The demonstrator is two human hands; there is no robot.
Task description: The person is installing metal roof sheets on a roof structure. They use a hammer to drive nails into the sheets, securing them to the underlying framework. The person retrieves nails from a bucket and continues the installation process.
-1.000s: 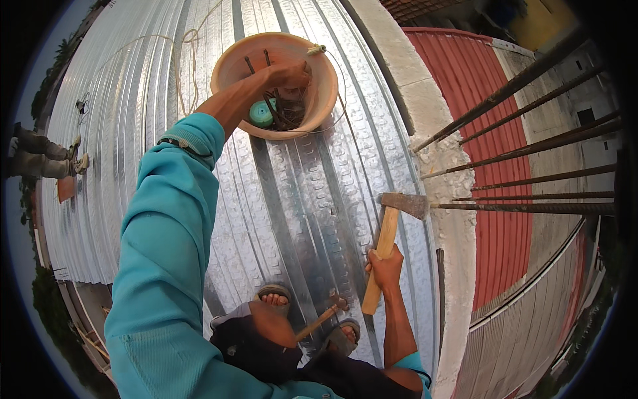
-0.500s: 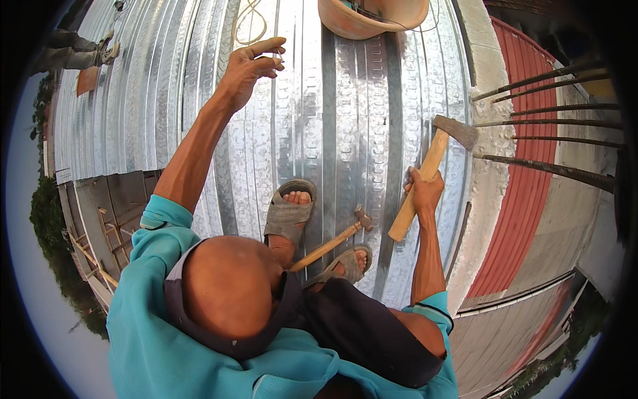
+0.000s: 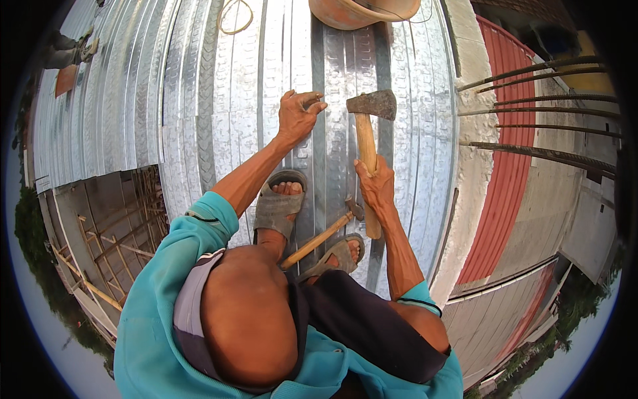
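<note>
My right hand [image 3: 376, 183] is closed round the wooden handle of a hatchet [image 3: 367, 136], gripping it below the middle. Its dark, flared metal head points away from me, over the ribbed metal decking [image 3: 232, 126]. To its left, my left hand [image 3: 298, 121] hovers above the decking with thumb and fingers pinched together. Something small and dark shows at the fingertips, too small to make out. A hammer [image 3: 318, 242] with a wooden handle lies between my sandalled feet, its head toward the far side.
An orange-brown tub [image 3: 359, 14] stands at the far edge beside a loop of cord [image 3: 236, 16]. Steel rebars [image 3: 538, 111] jut over the rough concrete edge [image 3: 468, 166] at right. Another person's legs [image 3: 70, 51] show far left. An opening with bamboo poles [image 3: 119, 239] lies left.
My left hand has come nearer and to the right. My right hand has swung left with the hatchet, bringing its head close to the left hand.
</note>
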